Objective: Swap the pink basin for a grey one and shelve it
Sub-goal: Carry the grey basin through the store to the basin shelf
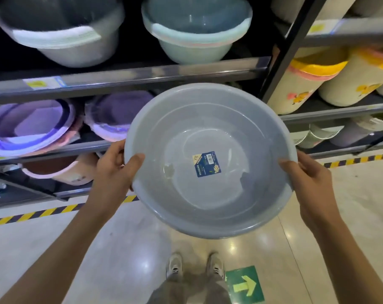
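I hold a round grey basin [210, 119] in front of me, tilted so its inside faces me, with a blue and yellow label stuck on its bottom. My left hand [114, 172] grips its left rim, thumb inside. On the opposite rim my right hand [309, 183] grips the same way. A pink basin [61, 172] lies on the lowest shelf at the left, below the purple ones. The grey basin hovers in front of the shelf unit, above the floor.
Dark shelves [129, 77] hold grey [61, 34] and light green [195, 34] basin stacks on top and purple basins [30, 126] in the middle. Cream bins [313, 80] fill the right-hand shelves. Yellow-black tape [34, 215] lines the floor. My feet [195, 266] stand beside a green arrow sign.
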A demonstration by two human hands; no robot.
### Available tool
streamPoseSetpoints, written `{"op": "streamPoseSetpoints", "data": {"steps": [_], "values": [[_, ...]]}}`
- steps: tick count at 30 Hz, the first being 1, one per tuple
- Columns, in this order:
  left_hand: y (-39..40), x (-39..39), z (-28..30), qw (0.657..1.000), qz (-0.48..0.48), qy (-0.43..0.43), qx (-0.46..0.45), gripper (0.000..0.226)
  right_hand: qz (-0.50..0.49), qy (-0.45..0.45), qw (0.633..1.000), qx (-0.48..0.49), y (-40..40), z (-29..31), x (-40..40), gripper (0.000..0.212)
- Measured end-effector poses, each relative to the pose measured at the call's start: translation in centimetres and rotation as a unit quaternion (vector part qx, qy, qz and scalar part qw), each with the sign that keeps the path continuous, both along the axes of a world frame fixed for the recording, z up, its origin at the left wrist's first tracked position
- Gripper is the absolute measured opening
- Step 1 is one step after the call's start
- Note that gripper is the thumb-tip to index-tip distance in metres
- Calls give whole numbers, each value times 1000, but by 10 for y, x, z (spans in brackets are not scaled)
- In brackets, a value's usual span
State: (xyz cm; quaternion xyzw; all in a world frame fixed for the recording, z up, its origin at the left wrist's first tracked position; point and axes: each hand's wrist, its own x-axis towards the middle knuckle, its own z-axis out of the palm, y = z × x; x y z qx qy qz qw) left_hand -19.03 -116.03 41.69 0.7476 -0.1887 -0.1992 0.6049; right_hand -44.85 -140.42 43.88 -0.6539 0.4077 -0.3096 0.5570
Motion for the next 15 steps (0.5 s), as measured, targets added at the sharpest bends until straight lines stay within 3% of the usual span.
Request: {"op": "streamPoseSetpoints", "data": {"steps": [5, 15], "values": [[-18, 7, -85, 998, -17, -21, 56, 41, 32, 22, 999, 3, -40, -76, 15, 37], [-52, 12, -285, 990, 8, -3, 141, 29, 66, 77, 994, 36, -99, -288, 33, 39]]}}
